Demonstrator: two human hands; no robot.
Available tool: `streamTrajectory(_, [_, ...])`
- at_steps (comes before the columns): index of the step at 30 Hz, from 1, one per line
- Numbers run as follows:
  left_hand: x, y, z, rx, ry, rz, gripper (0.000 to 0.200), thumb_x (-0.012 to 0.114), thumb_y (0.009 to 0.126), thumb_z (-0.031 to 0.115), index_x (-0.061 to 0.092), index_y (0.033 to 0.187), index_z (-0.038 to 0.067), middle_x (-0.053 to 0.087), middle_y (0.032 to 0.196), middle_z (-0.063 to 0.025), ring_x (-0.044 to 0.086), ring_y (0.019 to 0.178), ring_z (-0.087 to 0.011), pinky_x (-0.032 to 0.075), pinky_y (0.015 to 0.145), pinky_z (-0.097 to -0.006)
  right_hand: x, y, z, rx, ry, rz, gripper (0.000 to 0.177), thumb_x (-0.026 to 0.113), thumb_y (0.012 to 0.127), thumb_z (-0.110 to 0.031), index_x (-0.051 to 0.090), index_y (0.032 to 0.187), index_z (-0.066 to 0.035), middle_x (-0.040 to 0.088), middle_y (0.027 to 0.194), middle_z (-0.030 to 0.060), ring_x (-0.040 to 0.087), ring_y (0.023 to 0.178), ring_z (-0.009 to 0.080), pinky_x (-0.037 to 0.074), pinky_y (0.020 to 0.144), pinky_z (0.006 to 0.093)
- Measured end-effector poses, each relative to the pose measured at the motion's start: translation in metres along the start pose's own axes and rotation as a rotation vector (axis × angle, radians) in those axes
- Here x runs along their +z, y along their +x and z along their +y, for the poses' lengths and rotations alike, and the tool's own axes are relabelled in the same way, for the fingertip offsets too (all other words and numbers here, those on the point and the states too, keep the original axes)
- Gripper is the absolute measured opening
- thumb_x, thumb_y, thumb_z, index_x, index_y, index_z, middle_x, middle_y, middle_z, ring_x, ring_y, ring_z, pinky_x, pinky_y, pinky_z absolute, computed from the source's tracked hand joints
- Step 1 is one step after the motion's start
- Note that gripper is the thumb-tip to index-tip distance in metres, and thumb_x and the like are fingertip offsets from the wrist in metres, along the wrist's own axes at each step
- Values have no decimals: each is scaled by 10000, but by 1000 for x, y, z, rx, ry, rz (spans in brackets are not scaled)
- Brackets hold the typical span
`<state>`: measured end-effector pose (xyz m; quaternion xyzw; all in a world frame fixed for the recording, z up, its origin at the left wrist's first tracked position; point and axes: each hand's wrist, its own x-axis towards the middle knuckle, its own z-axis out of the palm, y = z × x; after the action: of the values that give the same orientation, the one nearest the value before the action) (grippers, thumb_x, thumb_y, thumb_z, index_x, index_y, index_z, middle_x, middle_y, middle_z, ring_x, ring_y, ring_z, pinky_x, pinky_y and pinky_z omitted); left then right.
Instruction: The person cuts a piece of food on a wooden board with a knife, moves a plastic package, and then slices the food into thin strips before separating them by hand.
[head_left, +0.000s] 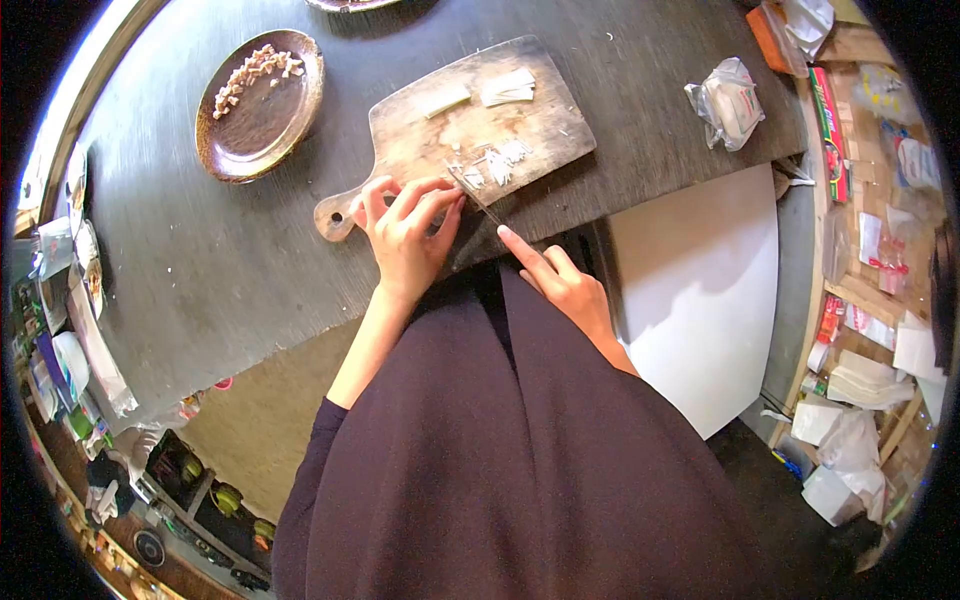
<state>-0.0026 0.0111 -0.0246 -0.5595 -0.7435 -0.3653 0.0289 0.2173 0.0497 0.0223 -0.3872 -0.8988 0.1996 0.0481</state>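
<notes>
A wooden cutting board [400,130] with a handle lies on the dark table. My right hand [570,290] grips a knife [478,197], its index finger stretched along the top; the handle is hidden in the palm. The blade points up-left over the board's near edge. Beside the blade tip, my left hand [412,232] has its fingers curled in a pinch; whatever lies between the fingertips is hidden. Small chopped white pieces [503,160] lie just past the blade. Farther up the board rest a pale block [446,101] and some white strips [508,88].
A brown plate [255,135] with small chopped brown bits [250,75] stands left of the board. Toward the table's right side sits a plastic-wrapped white package [733,104]. Wooden shelves [860,290] with bags and boxes line the right. A white panel [695,270] stands below the table edge.
</notes>
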Motion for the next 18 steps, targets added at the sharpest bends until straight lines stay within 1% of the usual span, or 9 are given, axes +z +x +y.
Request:
streamTrajectory(4, [-1, 1, 1, 6, 10, 3, 177, 848, 746, 193, 766, 896, 237, 734, 1023, 135, 526, 1039, -229, 324, 956, -415, -8, -2, -2, 9, 46, -51, 698, 694, 927, -193, 447, 1540, -418, 495, 810, 57, 650, 640, 245, 584, 572, 387])
streamTrajectory(10, [0, 1, 1, -3, -4, 9, 171, 850, 740, 196, 762, 882, 235, 736, 1017, 137, 528, 1033, -228, 319, 959, -417, -12, -3, -4, 25, 68, -89, 700, 686, 935, -174, 439, 1546, -409, 509, 834, 67, 660, 677, 258, 584, 592, 403])
streamTrajectory(14, [0, 1, 0, -5, 0, 12, 166, 851, 739, 197, 758, 871, 234, 738, 1011, 138, 528, 1023, -228, 323, 954, -414, -8, -3, -3, 17, 88, -81, 709, 662, 939, -142, 429, 1552, -410, 495, 828, 76, 656, 656, 268, 580, 577, 403])
streamTrajectory(16, [0, 0, 0, -6, -2, 14, 164, 849, 739, 196, 757, 869, 234, 738, 1012, 138, 528, 1021, -228, 323, 953, -414, -1, -4, -2, 30, -9, -89, 723, 635, 937, -112, 420, 1558, -414, 474, 812, 77, 652, 627, 270, 577, 556, 403])
streamTrajectory(18, [1, 1, 0, -4, -7, 16, 162, 848, 739, 195, 756, 867, 234, 738, 1013, 139, 528, 1018, -228, 324, 953, -414, 1, 1, -4, 30, -4, -76, 729, 626, 935, -104, 416, 1560, -415, 465, 805, 75, 650, 615, 267, 576, 548, 403])
